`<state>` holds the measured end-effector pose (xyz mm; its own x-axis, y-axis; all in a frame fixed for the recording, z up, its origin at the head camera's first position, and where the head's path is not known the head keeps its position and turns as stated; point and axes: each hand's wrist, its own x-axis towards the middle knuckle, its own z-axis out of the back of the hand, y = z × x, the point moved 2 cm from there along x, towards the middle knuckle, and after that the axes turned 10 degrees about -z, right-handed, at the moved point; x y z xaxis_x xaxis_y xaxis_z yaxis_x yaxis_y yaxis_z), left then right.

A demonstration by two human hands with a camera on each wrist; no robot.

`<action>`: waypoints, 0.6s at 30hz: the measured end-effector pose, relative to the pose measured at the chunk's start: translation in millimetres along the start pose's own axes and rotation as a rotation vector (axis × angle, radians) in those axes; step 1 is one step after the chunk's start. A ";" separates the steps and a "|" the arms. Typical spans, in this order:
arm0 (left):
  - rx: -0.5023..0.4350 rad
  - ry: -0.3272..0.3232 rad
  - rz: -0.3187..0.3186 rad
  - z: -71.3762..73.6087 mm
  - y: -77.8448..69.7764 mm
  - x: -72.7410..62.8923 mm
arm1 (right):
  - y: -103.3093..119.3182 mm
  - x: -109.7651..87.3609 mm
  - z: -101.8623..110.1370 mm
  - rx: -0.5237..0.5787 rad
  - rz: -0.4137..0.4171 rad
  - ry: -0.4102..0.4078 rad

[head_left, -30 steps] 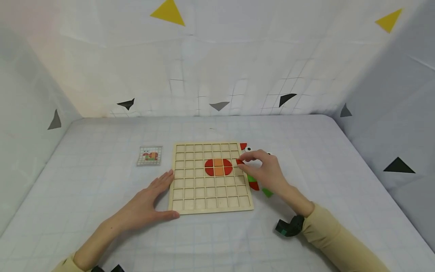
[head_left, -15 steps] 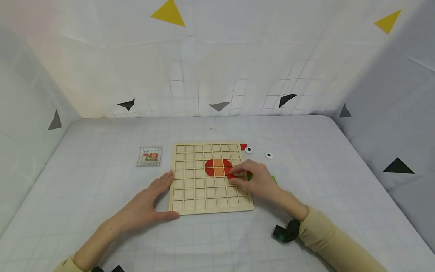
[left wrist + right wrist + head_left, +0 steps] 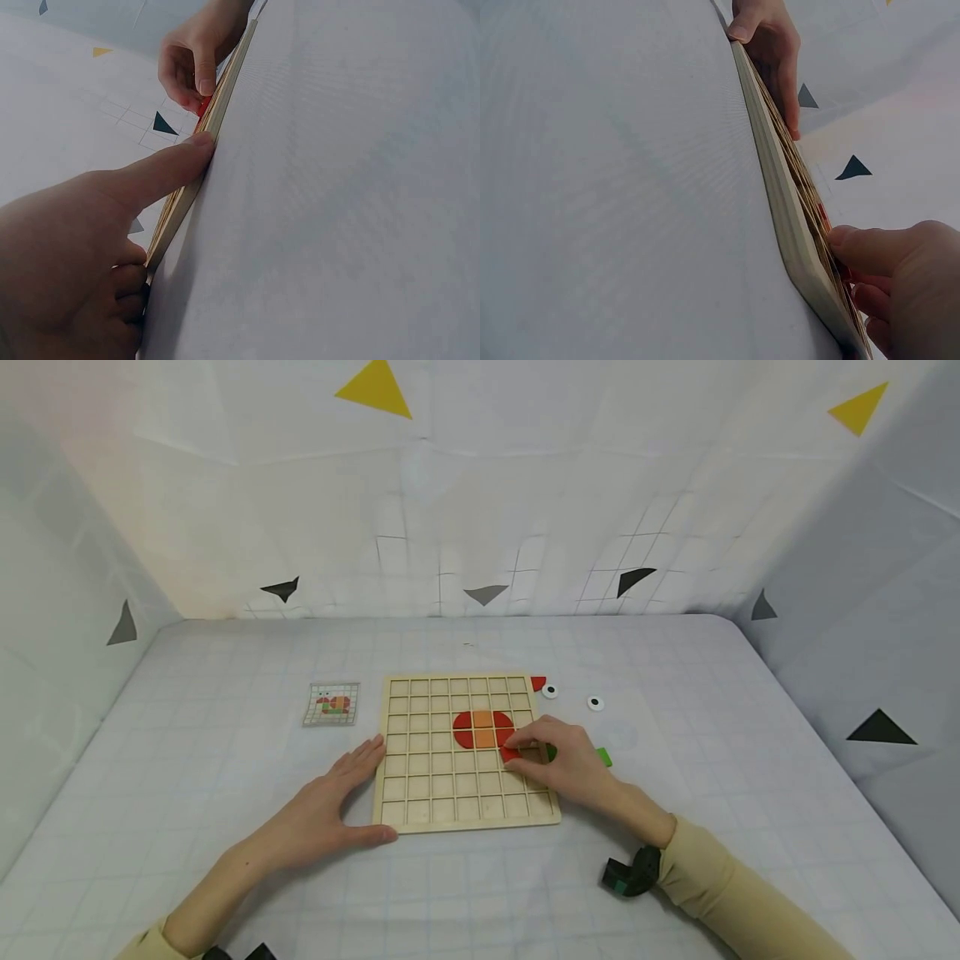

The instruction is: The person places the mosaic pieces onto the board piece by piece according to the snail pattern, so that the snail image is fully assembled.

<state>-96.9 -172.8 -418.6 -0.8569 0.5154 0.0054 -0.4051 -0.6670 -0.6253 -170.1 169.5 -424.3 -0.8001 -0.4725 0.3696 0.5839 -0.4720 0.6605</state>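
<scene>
In the head view a wooden grid board (image 3: pixel 427 787) lies on the white table. Red rounded pieces (image 3: pixel 462 720) flank orange square pieces (image 3: pixel 483 738) in its cells, forming an oval. My right hand (image 3: pixel 566 762) pinches a small red piece (image 3: pixel 509 754) between thumb and fingertips, right at a cell below the oval's right end. My left hand (image 3: pixel 318 810) lies along the board's left edge, thumb at the near corner and fingers fairly straight. The left wrist view shows that thumb (image 3: pixel 176 166) on the board's side. Part of the pinched piece is hidden by my fingertips.
A small picture card (image 3: pixel 331 704) with a coloured grid figure lies left of the board. To the right are an eye disc (image 3: pixel 550 692), another eye disc (image 3: pixel 595 702), a red piece (image 3: pixel 537 682) and a green piece (image 3: pixel 604 757). My right hand partly covers another green piece (image 3: pixel 551 752).
My right hand has moved left and nearer over the board, bringing the red piece from the right edge to a cell below the oval. The left hand has stayed in place.
</scene>
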 end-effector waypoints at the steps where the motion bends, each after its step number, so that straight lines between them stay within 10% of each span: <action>1: 0.000 0.000 -0.001 -0.1 -0.2 0.2 | -0.2 0.0 0.0 0.000 0.005 0.000; 18: -0.004 0.009 0.015 0.6 -0.1 -0.1 | -1.4 -0.3 -0.5 0.046 0.030 0.015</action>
<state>-97.0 -173.0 -418.0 -0.8600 0.5102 -0.0104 -0.3913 -0.6725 -0.6281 -170.5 169.9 -425.7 -0.7799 -0.4972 0.3802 0.6003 -0.4225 0.6790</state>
